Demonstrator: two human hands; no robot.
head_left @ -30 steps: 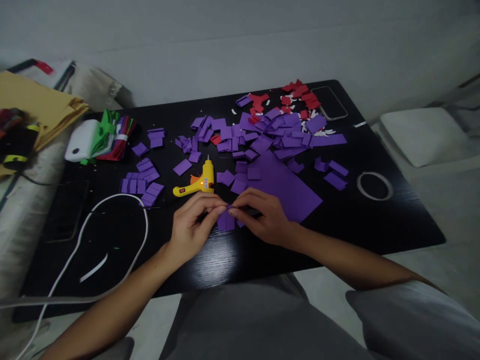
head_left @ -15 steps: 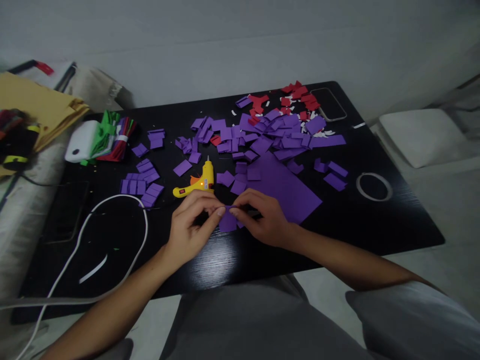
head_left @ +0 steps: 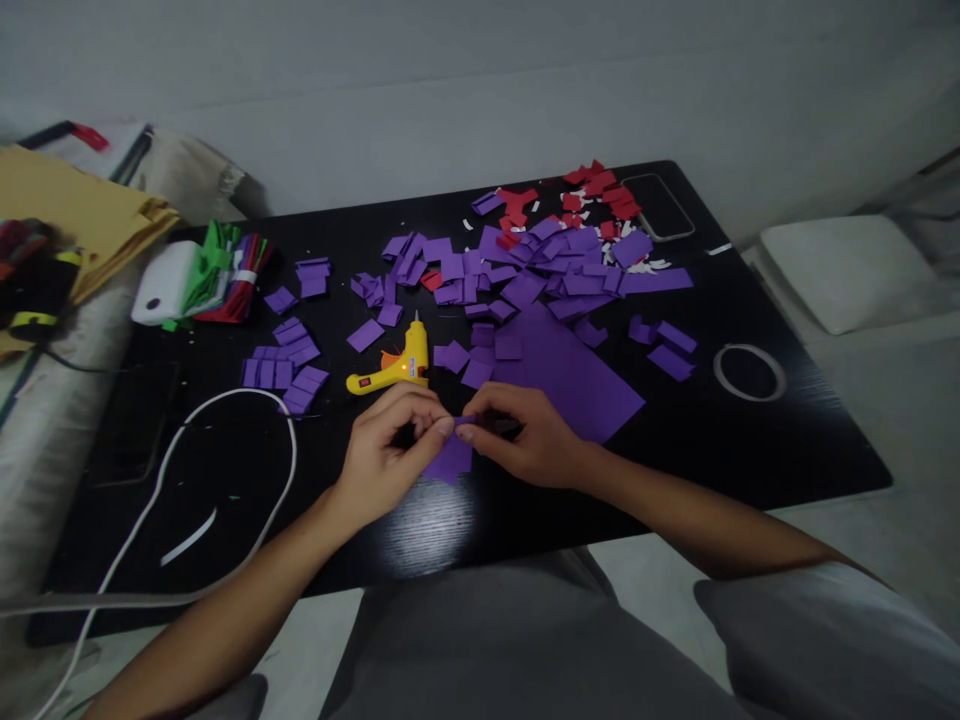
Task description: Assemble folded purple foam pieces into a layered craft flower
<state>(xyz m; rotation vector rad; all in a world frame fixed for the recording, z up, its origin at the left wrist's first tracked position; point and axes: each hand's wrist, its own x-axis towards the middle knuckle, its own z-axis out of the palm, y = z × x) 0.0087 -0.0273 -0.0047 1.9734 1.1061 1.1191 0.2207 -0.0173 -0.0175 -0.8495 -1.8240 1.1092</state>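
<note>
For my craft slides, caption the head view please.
Left hand and right hand pinch purple paper near a yellow glue gun on a black table.

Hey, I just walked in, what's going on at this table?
Someone is working with folded purple paper. The left hand and right hand pinch a small purple piece between them. A yellow glue gun, its light glowing, lies just beyond the left hand. Other purple pieces lie scattered across the black table.
</note>
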